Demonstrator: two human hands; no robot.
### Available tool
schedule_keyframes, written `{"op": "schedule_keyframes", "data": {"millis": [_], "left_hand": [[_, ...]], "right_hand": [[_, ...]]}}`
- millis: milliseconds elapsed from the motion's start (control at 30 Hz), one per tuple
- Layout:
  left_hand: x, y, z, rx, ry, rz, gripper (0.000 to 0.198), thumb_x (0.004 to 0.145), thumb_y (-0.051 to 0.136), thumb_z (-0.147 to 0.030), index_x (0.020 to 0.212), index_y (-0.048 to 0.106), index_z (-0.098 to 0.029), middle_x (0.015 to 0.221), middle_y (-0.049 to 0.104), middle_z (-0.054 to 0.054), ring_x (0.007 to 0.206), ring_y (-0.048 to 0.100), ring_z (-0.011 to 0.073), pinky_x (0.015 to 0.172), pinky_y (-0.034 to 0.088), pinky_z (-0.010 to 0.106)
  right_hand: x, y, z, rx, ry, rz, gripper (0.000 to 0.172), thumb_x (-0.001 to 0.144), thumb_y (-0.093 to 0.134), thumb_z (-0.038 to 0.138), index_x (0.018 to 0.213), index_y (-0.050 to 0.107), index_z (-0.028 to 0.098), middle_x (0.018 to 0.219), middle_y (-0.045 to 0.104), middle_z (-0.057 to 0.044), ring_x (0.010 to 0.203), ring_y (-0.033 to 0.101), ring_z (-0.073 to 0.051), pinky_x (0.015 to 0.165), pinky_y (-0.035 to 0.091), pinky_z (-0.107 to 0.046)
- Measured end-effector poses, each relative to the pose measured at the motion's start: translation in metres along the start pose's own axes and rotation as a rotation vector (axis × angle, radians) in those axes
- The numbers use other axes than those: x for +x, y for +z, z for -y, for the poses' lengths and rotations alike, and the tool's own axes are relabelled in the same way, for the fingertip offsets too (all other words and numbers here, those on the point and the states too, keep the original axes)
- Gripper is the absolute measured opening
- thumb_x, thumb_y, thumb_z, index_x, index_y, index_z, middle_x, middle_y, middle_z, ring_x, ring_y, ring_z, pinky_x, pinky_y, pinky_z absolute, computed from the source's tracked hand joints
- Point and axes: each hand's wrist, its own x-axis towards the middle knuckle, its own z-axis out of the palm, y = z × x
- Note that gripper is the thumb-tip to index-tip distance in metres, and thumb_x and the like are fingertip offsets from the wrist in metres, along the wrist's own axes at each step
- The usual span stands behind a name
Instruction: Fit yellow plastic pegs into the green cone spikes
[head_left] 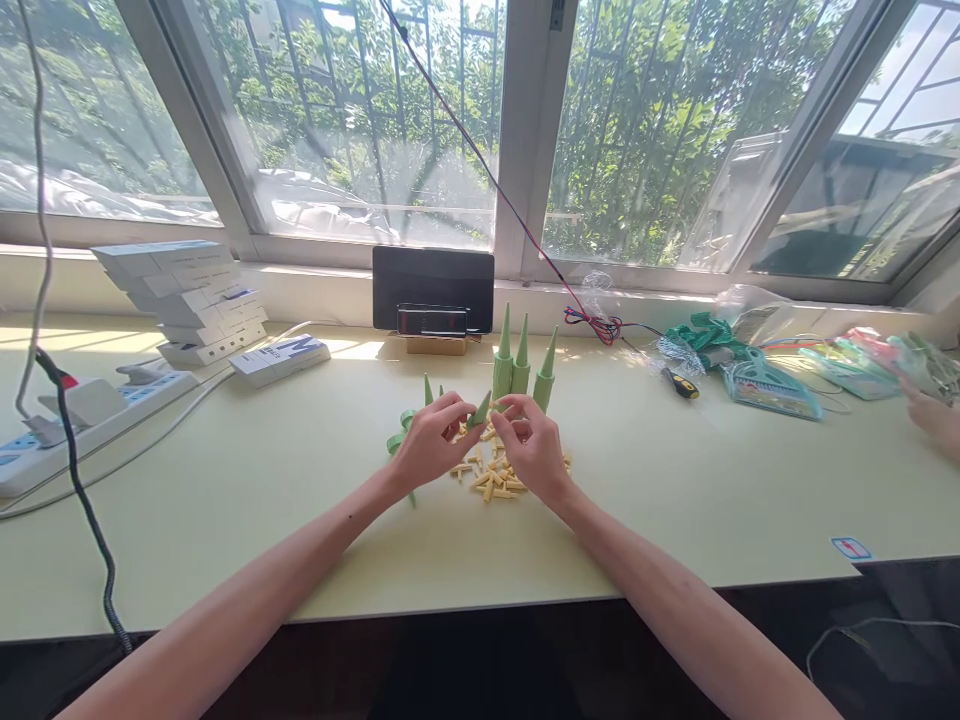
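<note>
head view: the left hand (435, 438) has its fingers closed on a small green cone (478, 411), held tilted above the tabletop (300, 540). just beside it, the right hand (536, 447) has its fingers bent in close to the thumb; i cannot tell whether they grip anything. below and between the hands lies a loose heap of yellow pegs (490, 484). three pointed green towers (521, 376) stand upright just behind the right hand, and green rings (396, 443) lie beside the left hand. at the far right shows another person's hand (932, 420).
</note>
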Motion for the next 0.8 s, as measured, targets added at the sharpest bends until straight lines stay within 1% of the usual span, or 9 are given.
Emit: {"op": "schedule_keyframes", "data": {"millis": [100, 200, 267, 333, 433, 567, 700, 800], "left_hand": [[0.006, -0.008, 0.002, 0.038, -0.048, -0.23, 0.013, 0.085, 0.066, -0.029, 0.081, 0.059, -0.018, 0.071, 0.05, -0.002, 0.053, 0.042, 0.0073, 0.052, 0.041, 0.021], [0.011, -0.016, 0.008, 0.094, -0.123, -0.456, 0.017, 0.086, 0.063, -0.03, 0.077, 0.057, -0.018, 0.074, 0.052, -0.001, 0.058, 0.047, 0.0084, 0.051, 0.043, 0.02], [0.014, -0.021, 0.015, 0.126, -0.175, -0.558, 0.015, 0.088, 0.062, -0.031, 0.081, 0.058, -0.018, 0.08, 0.053, 0.001, 0.064, 0.052, 0.0095, 0.05, 0.044, 0.019], [0.016, -0.023, 0.023, 0.158, -0.206, -0.616, 0.015, 0.088, 0.061, -0.032, 0.084, 0.06, -0.017, 0.083, 0.053, 0.002, 0.066, 0.052, 0.0098, 0.052, 0.045, 0.019], [0.018, -0.025, 0.035, 0.174, -0.237, -0.603, 0.016, 0.087, 0.061, -0.033, 0.087, 0.062, -0.017, 0.088, 0.054, 0.003, 0.067, 0.053, 0.0104, 0.055, 0.047, 0.021], [0.018, -0.025, 0.048, 0.181, -0.245, -0.46, 0.018, 0.086, 0.06, -0.035, 0.087, 0.065, -0.018, 0.088, 0.059, 0.005, 0.077, 0.058, 0.0156, 0.063, 0.051, 0.026], [0.017, -0.025, 0.051, 0.197, -0.308, -0.336, 0.02, 0.085, 0.06, -0.037, 0.086, 0.065, -0.018, 0.087, 0.065, 0.006, 0.088, 0.061, 0.0212, 0.067, 0.051, 0.03], [0.017, -0.025, 0.05, 0.215, -0.335, -0.292, 0.021, 0.084, 0.059, -0.038, 0.085, 0.065, -0.018, 0.088, 0.067, 0.007, 0.089, 0.062, 0.0229, 0.068, 0.052, 0.032]], "right_hand": [[0.0, 0.0, 0.0, -0.023, 0.0, -0.015, 0.027, 0.093, 0.054, 0.044, 0.102, 0.057, 0.019, 0.076, 0.056, 0.001, 0.046, 0.044, -0.007, 0.042, 0.034, -0.021], [0.001, 0.0, -0.001, -0.036, -0.007, -0.008, 0.026, 0.093, 0.052, 0.044, 0.096, 0.058, 0.018, 0.076, 0.056, 0.0, 0.045, 0.041, -0.006, 0.041, 0.031, -0.021], [0.0, 0.001, -0.001, -0.025, -0.015, -0.001, 0.026, 0.094, 0.051, 0.043, 0.093, 0.058, 0.018, 0.076, 0.056, 0.0, 0.045, 0.04, -0.006, 0.041, 0.03, -0.021], [0.0, 0.001, -0.001, -0.012, -0.019, 0.004, 0.026, 0.094, 0.05, 0.043, 0.091, 0.058, 0.018, 0.076, 0.055, 0.0, 0.046, 0.04, -0.006, 0.041, 0.03, -0.021], [0.0, 0.001, -0.002, -0.01, -0.016, 0.013, 0.026, 0.095, 0.05, 0.043, 0.088, 0.057, 0.018, 0.073, 0.054, 0.0, 0.047, 0.04, -0.007, 0.041, 0.03, -0.021], [0.0, 0.001, -0.002, -0.021, -0.016, 0.025, 0.028, 0.095, 0.049, 0.044, 0.086, 0.057, 0.019, 0.07, 0.051, 0.001, 0.047, 0.039, -0.008, 0.042, 0.031, -0.022], [0.0, 0.001, -0.002, -0.024, -0.009, 0.027, 0.029, 0.095, 0.048, 0.044, 0.085, 0.057, 0.019, 0.069, 0.052, 0.001, 0.046, 0.04, -0.008, 0.043, 0.031, -0.022], [0.001, 0.0, -0.001, -0.032, -0.007, 0.034, 0.03, 0.096, 0.048, 0.045, 0.084, 0.057, 0.019, 0.069, 0.052, 0.001, 0.047, 0.042, -0.009, 0.044, 0.032, -0.022]]}}
